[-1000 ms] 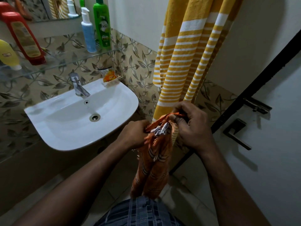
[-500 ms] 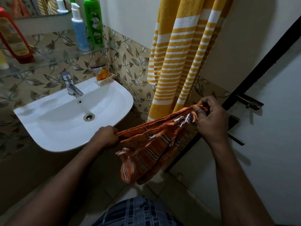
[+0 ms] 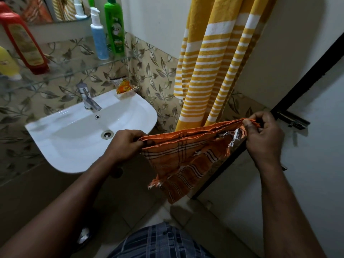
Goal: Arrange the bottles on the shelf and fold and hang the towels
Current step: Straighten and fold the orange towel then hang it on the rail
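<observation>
left hand (image 3: pixel 124 144) at 9 o'clock and right hand (image 3: pixel 264 135) at 3 o'clock pinch the orange towel (image 3: pixel 186 161) taut, probably to fold it.

Four bottles: red (image 3: pixel 24 41), yellow (image 3: pixel 7 64), blue (image 3: pixel 98 40), green (image 3: pixel 115 30). Orange towel (image 3: pixel 186 157), striped towel (image 3: pixel 210 71): two. Left hand (image 3: pixel 124 144), right hand (image 3: pixel 264 138): two.

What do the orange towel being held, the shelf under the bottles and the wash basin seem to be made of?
Orange towel: thin woven cloth, probably cotton, with a matte look; frayed threads and torn edges show.
Shelf: apparently clear glass, since the leaf tiles show through it.
Basin: smooth, glossy white with soft reflections, likely glazed ceramic.
</observation>
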`<state>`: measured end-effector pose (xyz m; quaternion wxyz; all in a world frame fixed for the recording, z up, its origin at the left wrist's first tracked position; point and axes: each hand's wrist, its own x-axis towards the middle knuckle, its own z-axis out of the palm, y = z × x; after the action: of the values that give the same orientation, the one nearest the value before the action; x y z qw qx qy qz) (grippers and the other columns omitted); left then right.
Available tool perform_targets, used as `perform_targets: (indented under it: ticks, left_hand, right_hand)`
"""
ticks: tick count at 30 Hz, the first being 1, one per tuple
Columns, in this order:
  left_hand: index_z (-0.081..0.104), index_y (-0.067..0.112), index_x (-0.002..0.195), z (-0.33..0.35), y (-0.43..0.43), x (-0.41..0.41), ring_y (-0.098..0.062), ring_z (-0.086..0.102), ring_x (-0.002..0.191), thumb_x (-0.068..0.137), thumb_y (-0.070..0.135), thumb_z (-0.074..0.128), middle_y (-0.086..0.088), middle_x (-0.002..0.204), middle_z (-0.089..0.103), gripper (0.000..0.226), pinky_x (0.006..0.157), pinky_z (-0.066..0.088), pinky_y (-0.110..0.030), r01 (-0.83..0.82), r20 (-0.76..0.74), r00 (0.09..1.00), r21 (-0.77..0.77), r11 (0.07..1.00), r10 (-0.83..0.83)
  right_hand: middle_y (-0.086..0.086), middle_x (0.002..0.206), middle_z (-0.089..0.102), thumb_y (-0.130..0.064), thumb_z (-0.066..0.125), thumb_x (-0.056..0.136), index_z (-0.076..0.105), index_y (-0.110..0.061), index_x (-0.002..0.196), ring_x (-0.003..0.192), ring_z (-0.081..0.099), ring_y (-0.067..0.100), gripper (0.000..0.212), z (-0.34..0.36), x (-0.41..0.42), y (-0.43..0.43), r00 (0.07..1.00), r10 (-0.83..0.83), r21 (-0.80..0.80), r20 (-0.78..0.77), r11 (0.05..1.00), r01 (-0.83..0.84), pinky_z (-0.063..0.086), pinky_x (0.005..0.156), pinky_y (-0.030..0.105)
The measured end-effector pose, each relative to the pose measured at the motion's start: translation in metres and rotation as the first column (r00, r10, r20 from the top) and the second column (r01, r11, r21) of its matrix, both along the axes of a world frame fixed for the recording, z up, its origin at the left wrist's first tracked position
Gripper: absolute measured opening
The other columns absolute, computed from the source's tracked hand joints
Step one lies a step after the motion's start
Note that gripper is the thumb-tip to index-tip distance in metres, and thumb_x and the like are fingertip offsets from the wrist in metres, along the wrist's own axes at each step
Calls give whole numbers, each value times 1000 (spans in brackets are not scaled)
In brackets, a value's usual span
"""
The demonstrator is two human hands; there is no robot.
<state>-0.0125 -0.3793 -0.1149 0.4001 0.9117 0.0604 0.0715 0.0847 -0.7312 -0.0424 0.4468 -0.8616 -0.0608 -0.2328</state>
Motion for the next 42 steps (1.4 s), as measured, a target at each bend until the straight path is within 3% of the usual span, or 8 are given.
perform_targets:
  ticks: [9,16,20,23,27,31,36,42]
  left_hand:
    - [48,31,109,10,-2,-3,-2,70,74,95,9,72,6,100,74,36,61,52,-17,107,174,977,103,989,-124]
    - [77,24,106,14,-1,2,-19,71,83,89,3,72,3,101,76,28,66,60,-39,205,261,905,422,883,-335]
    - [72,33,124,16,-6,9,-20,68,90,98,30,61,3,110,69,28,73,60,-40,266,-75,957,620,738,-281]
    - [66,21,94,18,-19,11,-23,62,80,97,37,54,0,97,65,21,71,55,-37,309,-330,939,685,660,-98]
    - [58,18,73,23,-22,5,-20,61,69,95,69,44,-1,77,61,57,60,42,-31,348,-346,928,680,646,-136]
    - [69,30,111,21,-10,1,-14,64,79,96,71,46,10,99,65,49,60,38,-27,436,-240,880,751,496,-410]
    - [76,24,99,18,2,-10,-17,68,73,95,51,48,8,102,69,39,53,43,-26,366,100,811,681,634,-576]
    - [64,18,71,22,-7,-14,-11,60,59,90,40,66,9,72,62,29,53,51,-36,210,349,884,299,931,-311]
  right_hand:
    - [3,99,70,-20,69,99,63,-20,104,88,70,23,8,-2,7,-5,999,-52,4,-1,999,52,54,74,30]
    - [1,98,69,-22,70,98,63,-20,104,88,70,24,9,-3,11,-9,996,-83,-16,11,996,84,54,73,33]
    - [1,98,67,-20,70,98,64,-15,105,87,68,22,10,-5,7,-6,998,-67,-51,17,996,68,45,67,20]
    - [1,98,67,-18,70,98,65,-14,105,86,65,19,10,-6,6,0,998,-60,-66,11,996,61,43,65,17]
    - [0,95,65,-15,70,97,65,-12,103,84,62,17,8,-11,10,-2,994,-110,-81,24,990,112,43,71,23]
    - [0,96,64,-16,70,97,66,-8,105,86,60,16,11,-19,14,-17,981,-194,-105,11,975,194,39,70,21]
    - [0,91,64,-15,71,96,66,-8,101,83,60,19,9,-28,14,-24,978,-210,-126,2,970,209,37,72,22]
    - [0,94,64,-16,70,97,66,-7,103,85,59,16,11,-27,12,-17,979,-202,-117,-11,973,199,37,71,20]
